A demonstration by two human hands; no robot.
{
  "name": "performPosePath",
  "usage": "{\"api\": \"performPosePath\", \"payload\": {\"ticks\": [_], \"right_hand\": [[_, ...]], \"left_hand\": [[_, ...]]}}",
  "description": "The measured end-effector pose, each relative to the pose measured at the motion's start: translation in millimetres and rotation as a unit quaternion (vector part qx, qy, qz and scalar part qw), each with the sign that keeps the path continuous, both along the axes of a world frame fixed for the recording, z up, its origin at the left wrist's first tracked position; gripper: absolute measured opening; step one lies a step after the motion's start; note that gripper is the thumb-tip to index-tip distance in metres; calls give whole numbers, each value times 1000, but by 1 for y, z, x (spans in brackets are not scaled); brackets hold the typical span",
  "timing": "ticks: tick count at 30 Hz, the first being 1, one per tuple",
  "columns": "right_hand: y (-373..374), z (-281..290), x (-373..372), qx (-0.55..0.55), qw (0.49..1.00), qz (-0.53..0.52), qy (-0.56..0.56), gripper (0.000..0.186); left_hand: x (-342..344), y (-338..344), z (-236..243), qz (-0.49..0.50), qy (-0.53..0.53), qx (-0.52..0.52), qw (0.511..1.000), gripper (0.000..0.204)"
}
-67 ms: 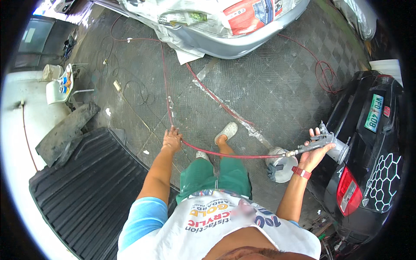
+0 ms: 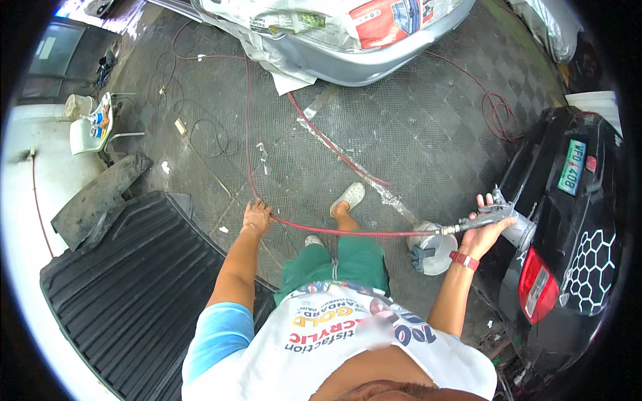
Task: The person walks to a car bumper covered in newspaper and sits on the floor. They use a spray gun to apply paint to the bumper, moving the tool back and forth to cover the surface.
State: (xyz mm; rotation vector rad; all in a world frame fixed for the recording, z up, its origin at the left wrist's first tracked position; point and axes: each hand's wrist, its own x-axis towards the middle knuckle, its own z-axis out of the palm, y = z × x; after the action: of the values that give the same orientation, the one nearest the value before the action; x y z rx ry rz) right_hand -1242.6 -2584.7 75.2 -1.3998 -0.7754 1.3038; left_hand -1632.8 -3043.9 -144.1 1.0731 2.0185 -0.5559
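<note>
My right hand (image 2: 483, 239), with a red watch on its wrist, is wrapped round a grey metal spray gun (image 2: 493, 215). The gun's silver cup (image 2: 519, 234) points toward the black car's rear at the right. A red air hose (image 2: 354, 234) runs from a metal fitting on the gun's handle across in front of my legs to my left hand (image 2: 257, 218). My left hand is closed round the hose, its fingertips partly hidden. From there the hose continues away over the floor.
A black car's rear (image 2: 558, 227) stands close at the right. A white bucket (image 2: 438, 257) with a dark grey glove is beside my right forearm. Ahead is a covered car's silver bumper (image 2: 361, 70). A black ribbed panel (image 2: 134, 287) lies left; a white chair (image 2: 90, 136) stands farther off.
My left hand has moved slightly left with the hose, which is now straighter between my hands. The right hand still holds the spray gun; the whole view has shifted a little.
</note>
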Motion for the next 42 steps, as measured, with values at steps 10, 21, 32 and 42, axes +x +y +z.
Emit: {"api": "performPosePath", "payload": {"ticks": [10,21,32,42], "right_hand": [[-163,9,-40,-46,993,93,47,82],[-321,25,-111,-91,949,266,141,80],[-128,23,-84,-46,978,106,173,65],[105,-45,-86,-40,981,175,70,70]], "left_hand": [[221,-294,31,332,-91,7,939,70],[381,-427,18,544,-129,53,828,61],[282,-291,23,389,-138,33,910,63],[246,-102,14,347,-194,7,917,60]]}}
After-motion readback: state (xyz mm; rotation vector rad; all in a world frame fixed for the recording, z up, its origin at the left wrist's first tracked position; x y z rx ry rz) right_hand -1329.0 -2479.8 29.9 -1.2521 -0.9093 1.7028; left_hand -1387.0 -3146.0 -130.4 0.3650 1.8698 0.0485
